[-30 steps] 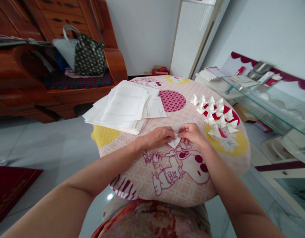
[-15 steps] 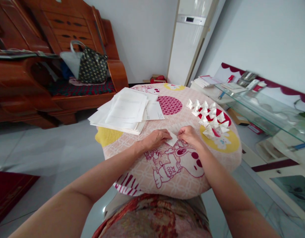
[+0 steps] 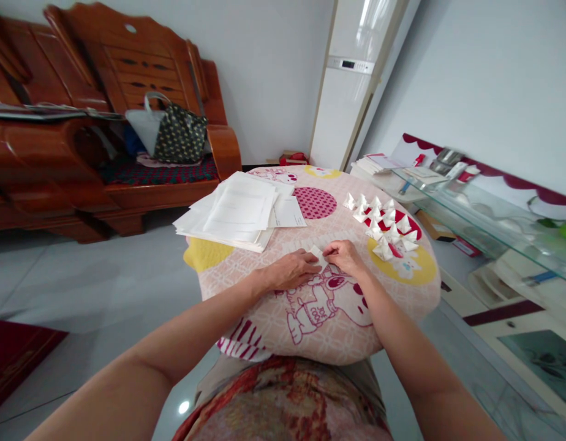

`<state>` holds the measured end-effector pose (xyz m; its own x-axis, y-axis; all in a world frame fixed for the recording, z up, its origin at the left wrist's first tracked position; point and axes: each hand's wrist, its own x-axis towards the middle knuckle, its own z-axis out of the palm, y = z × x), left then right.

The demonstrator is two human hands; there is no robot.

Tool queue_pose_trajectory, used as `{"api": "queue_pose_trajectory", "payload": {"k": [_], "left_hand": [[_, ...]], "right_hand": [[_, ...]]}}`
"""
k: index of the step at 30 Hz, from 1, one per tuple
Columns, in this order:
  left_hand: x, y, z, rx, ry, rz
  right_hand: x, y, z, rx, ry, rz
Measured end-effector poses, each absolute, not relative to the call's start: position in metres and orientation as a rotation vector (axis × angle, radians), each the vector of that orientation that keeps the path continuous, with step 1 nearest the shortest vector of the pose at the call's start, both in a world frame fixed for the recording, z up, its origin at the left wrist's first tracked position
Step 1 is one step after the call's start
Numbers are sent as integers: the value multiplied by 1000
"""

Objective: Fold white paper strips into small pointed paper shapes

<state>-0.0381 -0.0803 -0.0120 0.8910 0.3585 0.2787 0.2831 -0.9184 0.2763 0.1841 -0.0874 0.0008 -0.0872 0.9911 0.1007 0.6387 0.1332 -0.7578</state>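
Observation:
A small folded piece of white paper (image 3: 318, 257) lies on the patterned tablecloth (image 3: 331, 343) between my two hands. My left hand (image 3: 292, 271) has its curled fingers on the paper's left side, holding it. At the paper's right edge, my right hand (image 3: 345, 256) pinches it between thumb and fingers. The fingertips hide part of the folds. To the right stand several folded white paper boats (image 3: 383, 250) in rows. Left of them and beyond my left hand rests a stack of white paper sheets (image 3: 239, 205), some with print.
A wooden sofa (image 3: 140, 67) with a dotted bag (image 3: 179, 135) stands at the back left. On the right is a glass-topped cabinet (image 3: 494, 211) with cups and papers. A tall white air conditioner (image 3: 345, 98) stands behind the round table.
My head view has shifted slightly, so the room appears lower. The paper has turned a little between my hands, and my left fingers now cover more of its left side.

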Motion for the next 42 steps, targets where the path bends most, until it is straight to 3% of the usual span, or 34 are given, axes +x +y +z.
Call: {"api": "queue_pose_trajectory", "payload": {"k": [9,17,24,32,42], "left_hand": [[-43,-85,-8,2738,300,440],[-47,-90,-12,2485,339,443],[-34,-50,-4,2226,920,798],[3,-21,4,2657,957,345],[-5,-18,-5,2332,917,322]], "right_hand": [[184,-85,-4,-1634,-1741,727],[181,-81,-13,-1642,-1793,522],[182,-84,-12,-1574,-1864,483],[183,-86,-17,-1519,-1893,391],[186,-86,-18,-1517,-1614,714]]}}
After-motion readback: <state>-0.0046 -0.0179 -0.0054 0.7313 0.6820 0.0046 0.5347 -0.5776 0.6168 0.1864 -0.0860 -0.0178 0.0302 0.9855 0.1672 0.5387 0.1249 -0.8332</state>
